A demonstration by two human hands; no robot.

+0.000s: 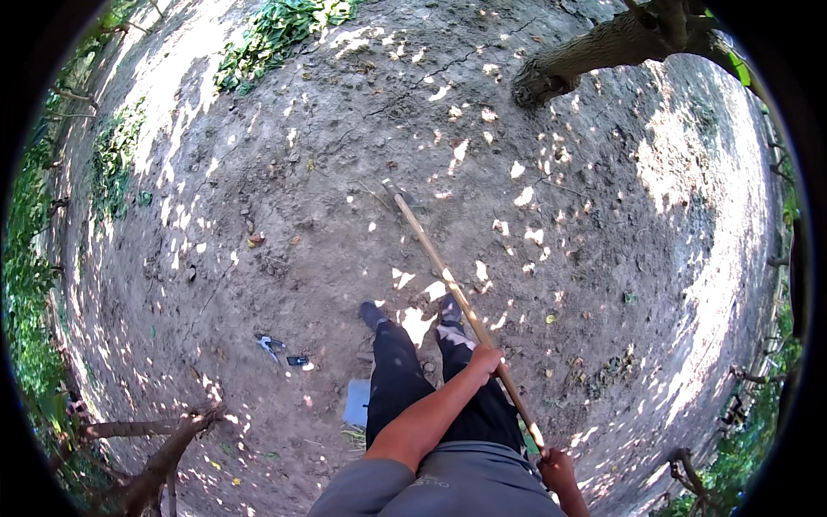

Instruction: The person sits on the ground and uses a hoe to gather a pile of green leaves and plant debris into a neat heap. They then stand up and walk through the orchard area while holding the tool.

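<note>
A long wooden-handled hoe (470, 313) runs slantwise across the front of my legs. My left hand (486, 363) reaches across my body and is closed around the lower middle of the handle. Near the handle's butt end, beside my right hip, my right hand (557, 470) grips it too. At the far end the metal hoe head (391, 187) rests on or just above the cracked soil (336, 245); its blade is partly lost in shade.
A tree trunk (601, 52) rises at the upper right, and bare branches (161, 452) stand at the lower left. Pruning shears (267, 346) and a small dark flat object (297, 361) lie left of my feet. Behind my leg is a pale sheet-like item (356, 402). Leafy vines (271, 42) grow ahead.
</note>
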